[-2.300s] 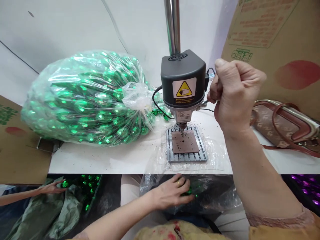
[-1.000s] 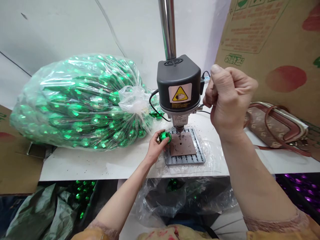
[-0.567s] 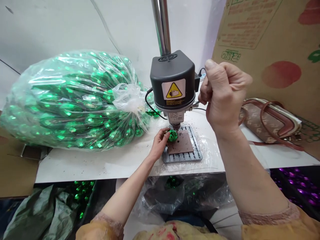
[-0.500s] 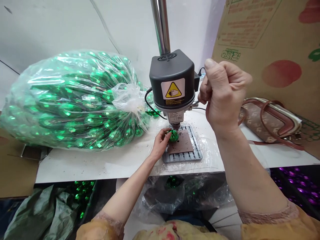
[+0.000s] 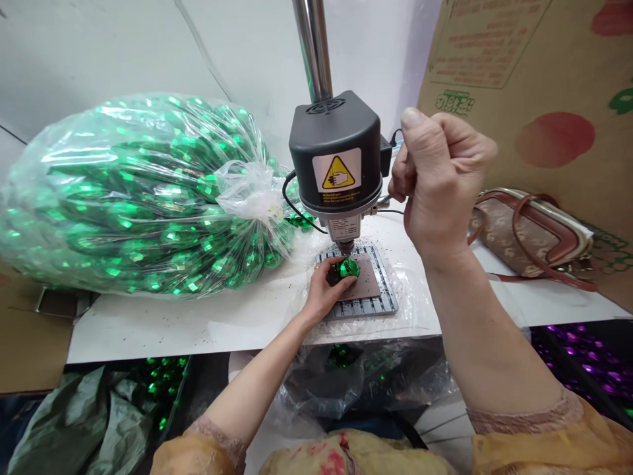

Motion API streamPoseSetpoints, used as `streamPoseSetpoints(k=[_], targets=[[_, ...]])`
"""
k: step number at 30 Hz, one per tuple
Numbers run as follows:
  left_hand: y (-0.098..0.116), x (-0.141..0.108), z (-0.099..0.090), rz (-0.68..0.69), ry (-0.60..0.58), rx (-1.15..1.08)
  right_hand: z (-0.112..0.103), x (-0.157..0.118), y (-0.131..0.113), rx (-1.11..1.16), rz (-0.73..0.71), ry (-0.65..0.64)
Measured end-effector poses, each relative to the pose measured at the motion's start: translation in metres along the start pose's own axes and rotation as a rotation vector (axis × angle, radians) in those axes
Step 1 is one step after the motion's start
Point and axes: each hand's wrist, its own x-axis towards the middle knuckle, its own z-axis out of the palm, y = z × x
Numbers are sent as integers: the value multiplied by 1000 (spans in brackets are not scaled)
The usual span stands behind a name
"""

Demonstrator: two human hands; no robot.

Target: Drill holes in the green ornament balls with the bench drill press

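Under the head of a black drill press [image 5: 336, 148], my left hand [image 5: 325, 285] grips a shiny green ball [image 5: 349, 267] between thumb and fingers. The ball rests on a brown square pad [image 5: 364, 280] lying on the slotted metal base [image 5: 388, 297]. My right hand [image 5: 440, 175] is closed in a fist beside the press, round the end of its lever [image 5: 384, 200]; most of the lever is hidden by the fingers. The press's lower tip is just above the ball.
A large clear bag of green balls [image 5: 143, 198] lies left on the white table [image 5: 148, 330]. A patterned handbag [image 5: 524, 234] and a printed cardboard box [image 5: 494, 99] stand right. Dark crumbs surround the base. Purple balls [image 5: 593, 363] are below, right.
My left hand and the green ball have shifted slightly to the right, and the thumb now lies along the ball's near side. My right hand keeps its closed grip at the lever.
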Motion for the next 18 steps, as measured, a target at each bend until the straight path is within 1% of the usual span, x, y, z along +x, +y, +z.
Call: streamPoseSetpoints(k=[3, 6, 9, 16, 18], targets=[[0, -2, 3, 29, 3, 24, -1, 0, 0, -9, -7, -4], [3, -2, 6, 19, -29, -61, -2, -2, -1, -50, -10, -9], [6, -2, 7, 2, -35, -118, -4, -9, -1, -54, -34, 1], [2, -3, 7, -10, -49, -113, -9, -37, 5, -64, -163, 144], [2, -3, 7, -13, -50, -113, -11, -42, 7, -71, -181, 153]])
